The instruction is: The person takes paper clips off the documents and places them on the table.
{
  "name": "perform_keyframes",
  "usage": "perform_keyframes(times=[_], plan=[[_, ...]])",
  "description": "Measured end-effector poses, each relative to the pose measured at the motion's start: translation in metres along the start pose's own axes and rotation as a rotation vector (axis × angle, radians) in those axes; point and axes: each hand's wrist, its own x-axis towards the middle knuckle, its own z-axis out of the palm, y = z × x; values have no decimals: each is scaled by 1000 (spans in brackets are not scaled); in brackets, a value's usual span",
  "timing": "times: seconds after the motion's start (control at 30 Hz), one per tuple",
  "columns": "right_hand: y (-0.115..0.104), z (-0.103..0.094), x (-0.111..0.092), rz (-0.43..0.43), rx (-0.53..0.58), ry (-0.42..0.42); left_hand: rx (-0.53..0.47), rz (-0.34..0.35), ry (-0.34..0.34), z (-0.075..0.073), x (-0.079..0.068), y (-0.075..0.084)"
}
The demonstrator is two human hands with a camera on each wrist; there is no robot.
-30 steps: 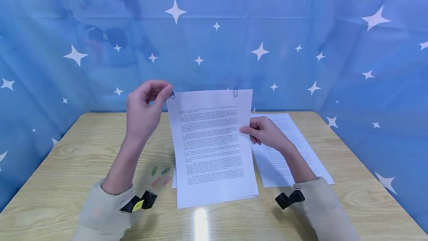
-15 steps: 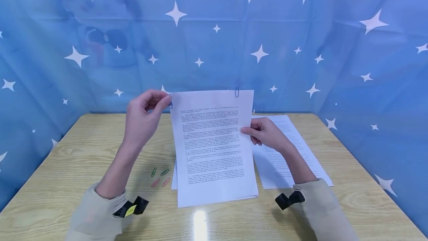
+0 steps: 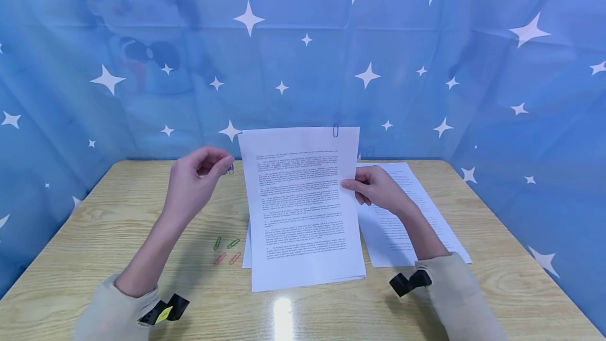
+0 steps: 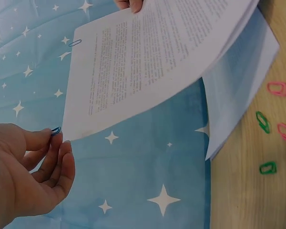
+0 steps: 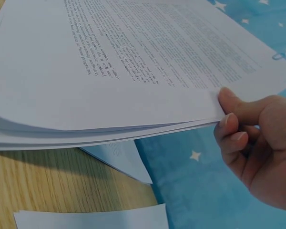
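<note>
My right hand (image 3: pixel 379 187) pinches the right edge of a stack of printed sheets (image 3: pixel 303 209), thumb in front, and holds it upright above the table. One blue paper clip (image 3: pixel 335 130) sits on the stack's top edge toward the right. Left of the stack, my left hand (image 3: pixel 196 178) pinches another blue paper clip (image 4: pixel 56 130) between thumb and forefinger, apart from the paper in the head view. The stack's top left corner bears no clip. In the right wrist view, several layers of paper show at the stack's edge (image 5: pixel 109 136).
Green paper clips (image 3: pixel 233 243) and pink paper clips (image 3: pixel 235 258) lie on the wooden table (image 3: pixel 118 236) left of the stack. More printed paper (image 3: pixel 426 214) lies at the right, behind my right hand. Other sheets (image 4: pixel 233 81) lie behind the held stack. A blue star-patterned curtain (image 3: pixel 303 57) hangs behind.
My left hand has drawn away from the stack's top left corner, down and left, taking the blue paper clip off with it. My right hand and the stack have hardly moved.
</note>
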Motion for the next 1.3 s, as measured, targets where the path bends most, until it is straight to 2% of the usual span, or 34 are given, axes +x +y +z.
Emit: perform_keyframes(times=[0.17, 0.37, 0.57, 1.3], plan=[[-1, 0, 0, -1, 6, -1, 63, -14, -35, -3, -6, -8], [-1, 0, 0, 0, 4, 4, 108, -35, -113, -5, -13, -16], [-2, 1, 0, -4, 5, -2, 111, -67, -192, -6, -20, -23], [-1, 1, 1, -10, 5, -14, 138, -172, -388, -2, -42, -40]])
